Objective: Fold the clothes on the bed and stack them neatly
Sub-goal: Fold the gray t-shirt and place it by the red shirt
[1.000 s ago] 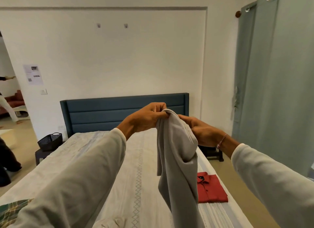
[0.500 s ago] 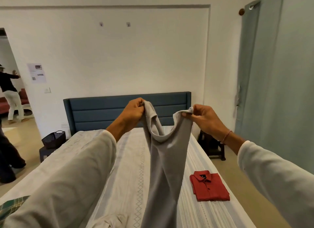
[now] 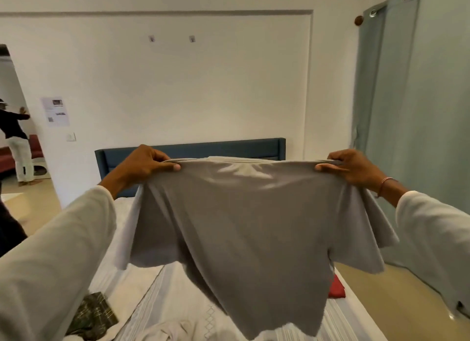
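1. I have the grey T-shirt (image 3: 236,228) up in the air over the bed (image 3: 142,297), stretched wide and hanging free; its hem dangles above the sheet without clearly touching it.
2. My left hand (image 3: 145,166) pinches one shoulder of the shirt, thumb on the near face and fingers curled behind. My right hand (image 3: 348,167) pinches the other shoulder the same way. The two are well apart, so the top edge runs nearly taut between them.
3. I judge the step in hand to be opening out and squaring the shirt, before any fold is made.
4. The next move, as I read it, calls for lowering the shirt flat onto a bare stretch of the bed, keeping both pinches until the body lies smooth, then turning the sleeves in.
5. A folded red garment (image 3: 336,289) peeks out just past the shirt's right edge; that looks like the start of the stack. A dark checked garment (image 3: 94,312) and a crumpled pale garment (image 3: 165,331) lie near me, not yet folded.
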